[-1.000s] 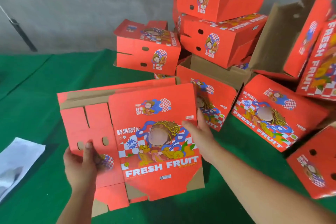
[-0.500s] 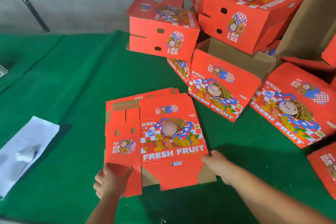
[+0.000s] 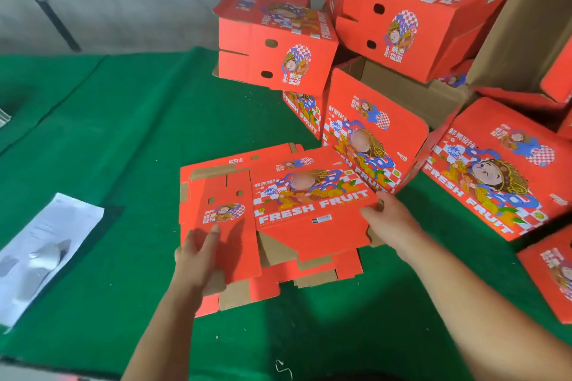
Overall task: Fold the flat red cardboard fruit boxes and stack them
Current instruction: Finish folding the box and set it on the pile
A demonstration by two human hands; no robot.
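Head view shows me a flat red cardboard fruit box [image 3: 297,216] printed with "FRESH FRUIT", lying on the green cloth-covered surface [image 3: 123,120] just in front of a pile of already folded red boxes [image 3: 402,28] against the grey wall. My left hand [image 3: 198,254] holds the narrow side panel at the near left, thumb on top of the card and fingers tucked beneath it. My right hand [image 3: 387,219] pinches the right edge of the big printed panel, close beside a folded box leaning there. I judge this as the very start of erecting a new box: it is gripped at both sides but not yet opened into a tube. Next I would need to pull the two sides apart to square the walls, then turn in the brown bottom flaps. A white sheet of paper [image 3: 46,250] lies well off to the left.
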